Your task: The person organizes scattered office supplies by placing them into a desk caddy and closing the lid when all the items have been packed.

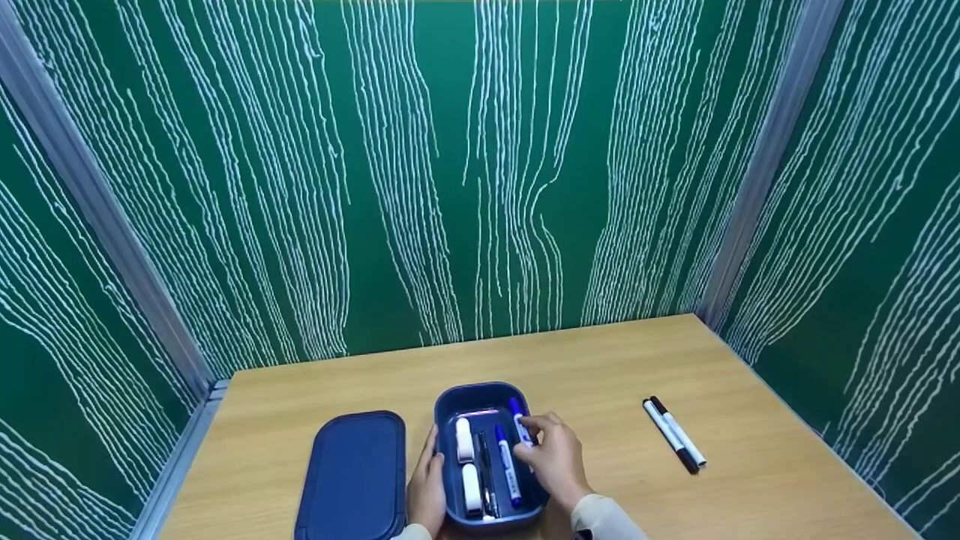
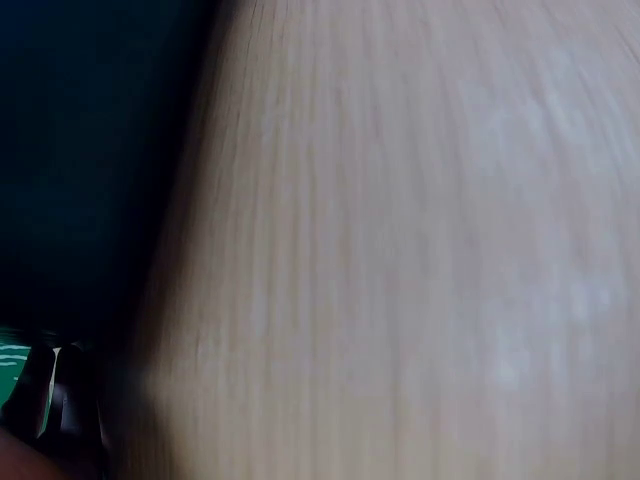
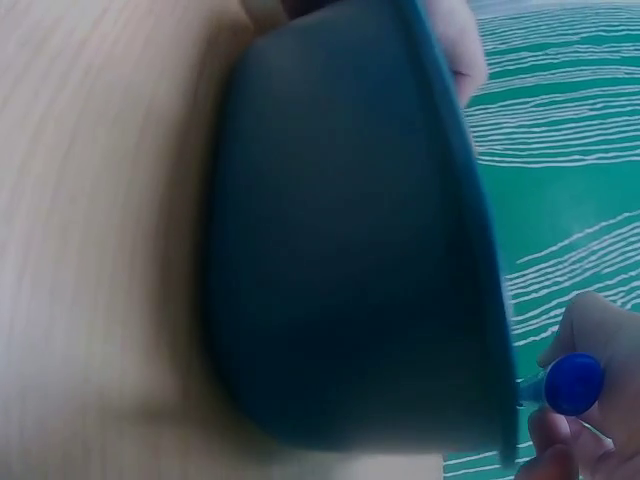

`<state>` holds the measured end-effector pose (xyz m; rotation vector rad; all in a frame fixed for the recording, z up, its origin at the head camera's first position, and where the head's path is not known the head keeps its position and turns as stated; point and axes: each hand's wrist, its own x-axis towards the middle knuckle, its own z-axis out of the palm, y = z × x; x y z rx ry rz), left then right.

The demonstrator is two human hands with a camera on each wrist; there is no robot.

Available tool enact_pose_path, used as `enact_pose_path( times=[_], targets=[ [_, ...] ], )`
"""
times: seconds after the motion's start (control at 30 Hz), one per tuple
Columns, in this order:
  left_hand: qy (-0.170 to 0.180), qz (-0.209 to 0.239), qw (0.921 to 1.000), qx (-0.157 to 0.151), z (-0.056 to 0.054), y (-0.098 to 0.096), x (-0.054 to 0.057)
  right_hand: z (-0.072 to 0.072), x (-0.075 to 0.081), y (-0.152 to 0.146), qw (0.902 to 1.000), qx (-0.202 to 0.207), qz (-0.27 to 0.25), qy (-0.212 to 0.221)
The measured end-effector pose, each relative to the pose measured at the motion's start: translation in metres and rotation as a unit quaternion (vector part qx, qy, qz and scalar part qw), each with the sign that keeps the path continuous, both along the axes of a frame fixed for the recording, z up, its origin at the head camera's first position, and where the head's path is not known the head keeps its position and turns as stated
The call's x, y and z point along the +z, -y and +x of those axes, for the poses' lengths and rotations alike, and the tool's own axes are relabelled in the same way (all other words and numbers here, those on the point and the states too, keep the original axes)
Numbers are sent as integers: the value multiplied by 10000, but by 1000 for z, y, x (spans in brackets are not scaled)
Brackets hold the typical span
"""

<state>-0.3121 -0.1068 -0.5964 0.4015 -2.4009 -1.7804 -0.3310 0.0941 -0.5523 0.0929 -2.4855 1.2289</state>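
Note:
An uncovered dark blue box (image 1: 489, 523) stands on the table. My left hand (image 1: 427, 487) rests along its left outer wall, fingers fairly straight. Over the right rim, my right hand (image 1: 555, 457) pinches a blue-capped marker (image 1: 519, 421) between thumb and fingers. In the right wrist view the round blue end of that marker (image 3: 575, 384) shows just past the rim of the box (image 3: 360, 230). Inside the box lie another blue marker (image 1: 508, 469), slim dark pens (image 1: 485, 465) and two white rounded pieces (image 1: 471, 487). The left wrist view shows mostly tabletop.
A dark blue lid (image 1: 352, 480) lies flat left of the box. Two black-and-white markers (image 1: 673, 435) lie side by side on the wooden table (image 1: 600, 367) to the right. Green panels (image 1: 517, 225) with wavy white lines stand behind and at both sides.

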Motion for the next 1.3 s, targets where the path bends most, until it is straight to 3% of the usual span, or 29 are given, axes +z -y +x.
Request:
enact_pose_path(
  times=[0.23,0.6,1.1,1.3],
  targets=[
    [-25,-4,10000,54,0,-1,-2,1,-3,7,9989,97,410,-192],
    [-11,53,10000,57,0,1,-1,5,-6,22,9976,157,612,-291],
    [96,275,9995,-147,2,-2,-1,9,-19,34,9930,212,1083,-413],
    [-92,3,10000,1,3,0,0,4,-20,38,9906,197,1265,-478]
  ],
)
